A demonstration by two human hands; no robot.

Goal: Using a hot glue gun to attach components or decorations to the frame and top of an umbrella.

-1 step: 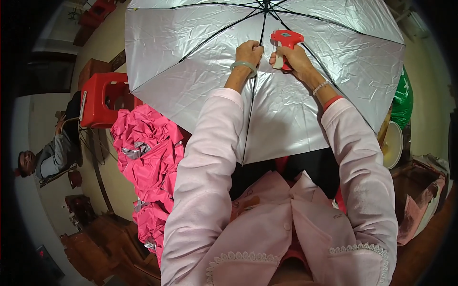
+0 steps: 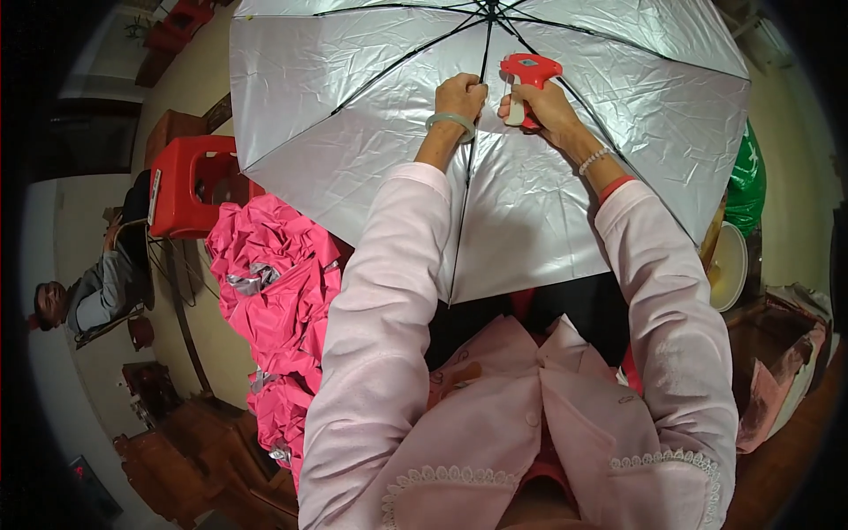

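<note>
Umbrella (image 2: 353, 150): lying opened across the top of the frame, it is showing its silvery inner side, its ribs running to a black hub (image 2: 492, 13) at the upper edge.
Left hand (image 2: 459, 99): closed near the upper centre, it is gripping at a black rib (image 2: 486, 55); a pale green bangle (image 2: 452, 122) is circling that wrist.
Right hand (image 2: 552, 108): just to the right, it is gripping the tool's handle, fingers wrapping round it.
Gun-shaped tool (image 2: 532, 65): red and white, it is pointing left over the silver cloth.
Pink cloth (image 2: 278, 274): it is lying crumpled at left of centre, beside the left sleeve (image 2: 389, 256).
Red stool (image 2: 181, 190): it is standing at the left.
Seated person (image 2: 99, 287): someone is sitting at the far left.
Green bag (image 2: 748, 190): it is bulging at the right, just beyond the silver cloth.
</note>
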